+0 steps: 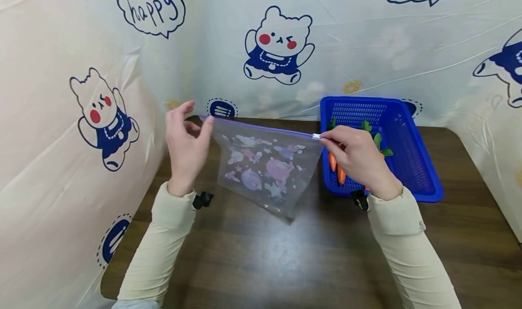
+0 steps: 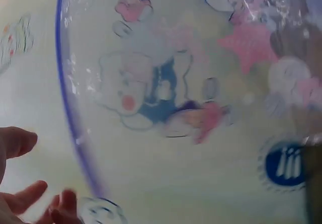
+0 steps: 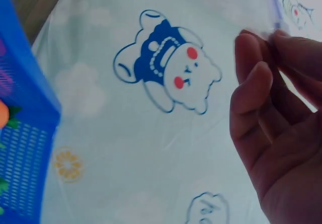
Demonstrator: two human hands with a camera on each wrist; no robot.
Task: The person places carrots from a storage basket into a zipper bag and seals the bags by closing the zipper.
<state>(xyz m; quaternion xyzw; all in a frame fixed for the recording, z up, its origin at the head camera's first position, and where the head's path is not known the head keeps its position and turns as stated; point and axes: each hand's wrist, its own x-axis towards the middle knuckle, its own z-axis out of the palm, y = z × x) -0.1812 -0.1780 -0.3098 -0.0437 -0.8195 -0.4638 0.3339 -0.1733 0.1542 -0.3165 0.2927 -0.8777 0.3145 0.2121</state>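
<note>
A translucent zip bag [image 1: 261,164] with printed pink and purple cartoon figures hangs tilted above the table, its purple zip strip [image 1: 261,127] uppermost. At the right end of that strip, my right hand [image 1: 360,157] pinches the white slider [image 1: 316,137] between thumb and fingers. My left hand [image 1: 185,150] is at the bag's left top corner, thumb and fingers spread apart. In the left wrist view, the left fingers [image 2: 22,199] stand apart beside the purple edge, with nothing gripped between them. The bag looks flat; I see nothing inside it.
A blue plastic basket [image 1: 426,168] stands at the right, partly behind the right hand. Orange toy-like carrots [image 1: 341,173] with green leaves lie in it. Underneath is a dark wooden table [image 1: 261,263]. Printed cloth [image 1: 212,50] with cartoon bears hangs behind and at the left.
</note>
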